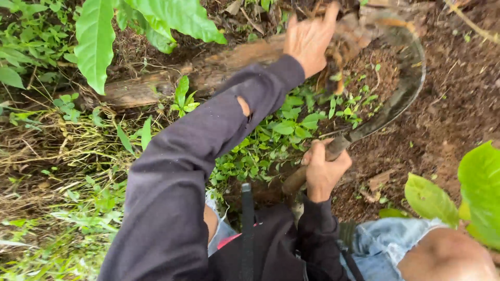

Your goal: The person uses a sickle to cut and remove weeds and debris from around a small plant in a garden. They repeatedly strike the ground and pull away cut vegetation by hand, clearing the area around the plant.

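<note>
At the far left, tangled dry yellow grass stems [57,151] lie flattened over the ground, and a broad glossy green leaf [95,41] hangs down from above. A weathered brown fallen log [156,86] runs slantwise behind them, marking the edge of the patch being worked. The dark torn sleeve [208,140] stretches across the low small-leaved green weeds [281,130] so that the left hand [308,39] can reach the far side; its fingers are bunched together on a clump of brown roots and dry stems [338,54], apparently lifting it clear of the soil, though blur makes the grip hard to read. Nearer the body, the right hand [324,171] is clamped around the worn wooden handle of a curved dark-metal sickle [406,88], whose blade arcs round the clump, hooked behind it. To the right lies bare dark-brown soil [458,104].
</note>
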